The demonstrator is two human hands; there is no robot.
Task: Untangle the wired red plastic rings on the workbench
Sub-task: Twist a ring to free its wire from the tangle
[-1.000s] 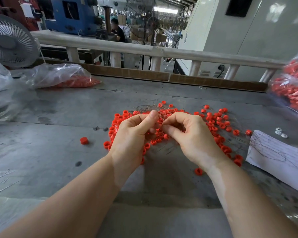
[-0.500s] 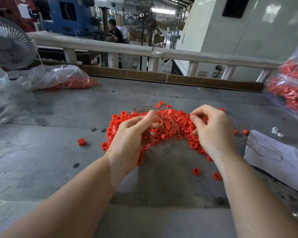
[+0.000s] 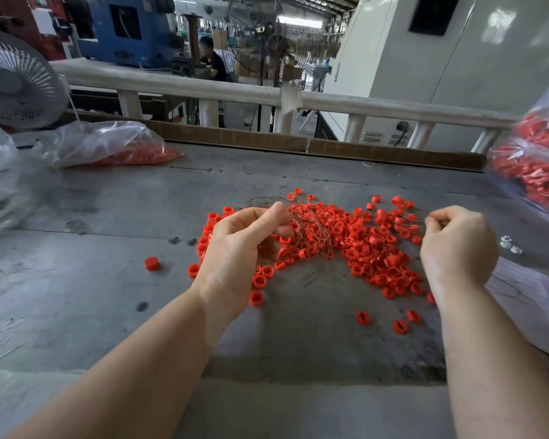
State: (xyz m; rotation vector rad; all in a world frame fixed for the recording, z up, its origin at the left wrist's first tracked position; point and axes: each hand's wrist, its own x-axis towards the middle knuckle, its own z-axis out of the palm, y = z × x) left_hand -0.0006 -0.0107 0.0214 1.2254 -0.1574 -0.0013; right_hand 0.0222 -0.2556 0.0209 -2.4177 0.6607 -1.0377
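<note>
No legible text or labels

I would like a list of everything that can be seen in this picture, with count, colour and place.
red plastic rings: many, red, heaped mid-workbench, thin wires through them
stray ring: one, red, alone left of the heap
wire bundle: one, dark thin strands, over the heap
workbench: one, grey
plastic bags of red parts: two, clear, far left and right edge
small white parts: a few, right of the heap
paper sheet: one, white, near right
table fan: one, grey, far left
railing: one, white, behind bench
left hand: holds the wire bundle
right hand: fingers pinch a wire
</note>
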